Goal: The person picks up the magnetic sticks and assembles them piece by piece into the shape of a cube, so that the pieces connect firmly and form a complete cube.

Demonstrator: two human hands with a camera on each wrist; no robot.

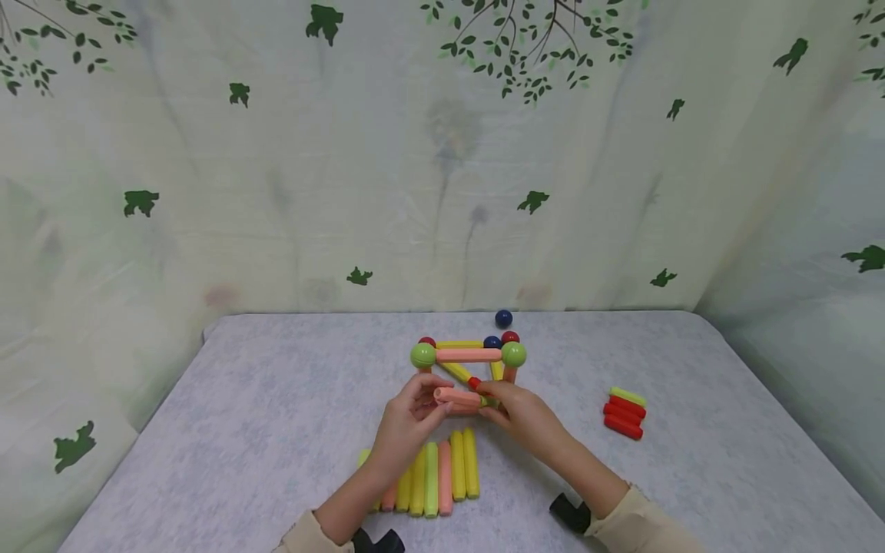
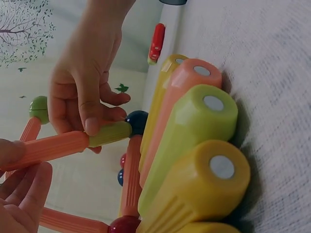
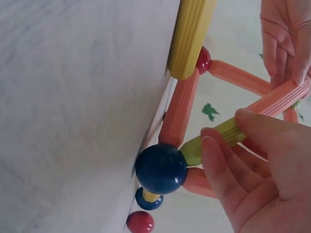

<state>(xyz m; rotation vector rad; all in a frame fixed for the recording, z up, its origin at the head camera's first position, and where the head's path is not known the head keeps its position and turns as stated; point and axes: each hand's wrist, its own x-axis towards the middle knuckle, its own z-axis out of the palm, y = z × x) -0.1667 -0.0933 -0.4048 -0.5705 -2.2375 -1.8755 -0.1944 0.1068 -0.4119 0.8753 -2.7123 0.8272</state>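
Observation:
My left hand (image 1: 408, 426) pinches a pink stick (image 1: 458, 396) near the middle of the built frame. My right hand (image 1: 528, 418) pinches a short light-green stick (image 3: 214, 141), whose one end meets the pink stick and whose other end touches a dark blue ball (image 3: 161, 168). A lower pink stick (image 2: 131, 177) runs from the blue ball to a red ball (image 2: 124, 225). Behind the hands, two green balls (image 1: 423, 355) are joined by a pink stick (image 1: 469, 355). Yellow sticks (image 1: 459, 345) and red and blue balls lie beyond that.
A row of yellow, green and pink sticks (image 1: 445, 478) lies in front of the frame. Red sticks (image 1: 623, 427) and a green one (image 1: 628, 396) sit at the right. A loose blue ball (image 1: 503, 319) is by the table's back edge. Black wrist gear (image 1: 570, 513) shows near the right sleeve.

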